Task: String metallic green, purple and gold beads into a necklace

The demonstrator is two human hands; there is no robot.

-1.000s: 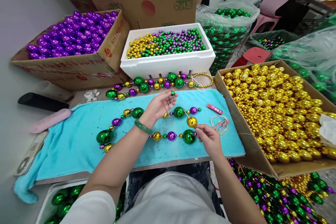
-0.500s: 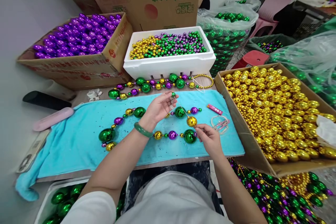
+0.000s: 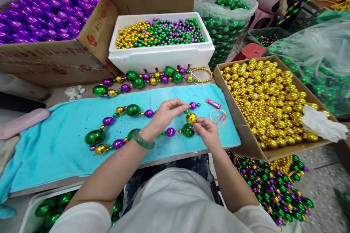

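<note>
My left hand (image 3: pixel 170 113) is closed in a pinch at a small green bead (image 3: pixel 187 111). A thin needle (image 3: pixel 175 94) sticks up behind its fingers. The green bead sits against a larger gold bead (image 3: pixel 191 118). My right hand (image 3: pixel 207 131) pinches the gold bead at its right end. Below it a large green bead (image 3: pixel 188 130) belongs to the bead string, which lies in a loop on the blue towel (image 3: pixel 68 123) with purple beads (image 3: pixel 108 121). My left wrist hides part of the loop.
A finished-looking bead necklace (image 3: pixel 138 82) lies behind the towel, before a white foam box (image 3: pixel 161 56) of small beads. Cardboard boxes hold purple beads (image 3: pixel 49 16) and gold beads (image 3: pixel 262 102). A pink packet (image 3: pixel 213 103) lies at right. Another person's hand (image 3: pixel 283 9) handles beads farther off.
The small green bead has come down the needle to the gold bead, and my left hand has moved closer to my right. The view has shifted, moving things leftward and up.
</note>
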